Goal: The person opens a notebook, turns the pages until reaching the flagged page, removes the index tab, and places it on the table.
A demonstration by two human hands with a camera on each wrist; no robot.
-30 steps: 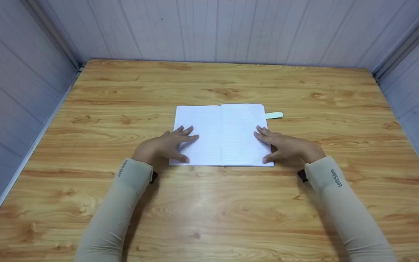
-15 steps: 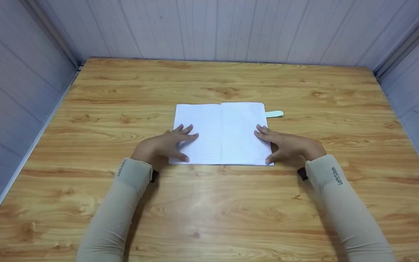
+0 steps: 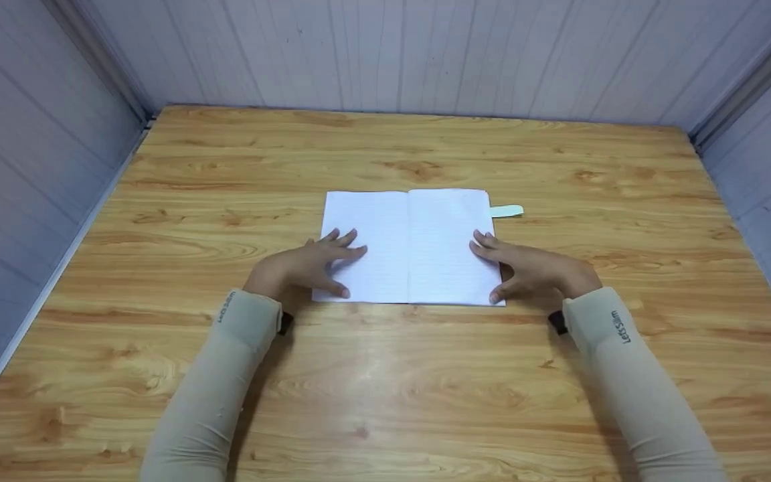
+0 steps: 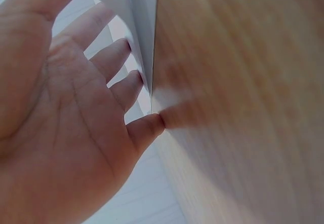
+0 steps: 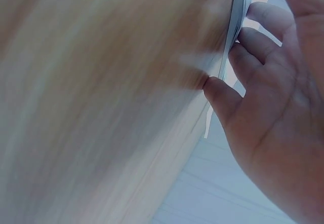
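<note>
A notebook with lined white pages lies spread flat on the wooden table, its fold running down the middle. A pale green strip sticks out past its right edge. My left hand rests on the left page's outer side, fingers spread; in the left wrist view the left hand has fingertips on the paper and the little finger at the table. On the right page's outer edge rests my right hand, also with spread fingers. The right wrist view has the right hand touching the page edge with its fingertips.
The wooden table extends around the notebook on all sides. A pale panelled wall stands behind it, with side walls at left and right. Light sleeves cover both forearms, and a dark band shows at the right wrist.
Both hands keep their places on the pages, and the notebook stays put. Only a slight shift of the head view shows, besides a tiny movement of the right thumb.
</note>
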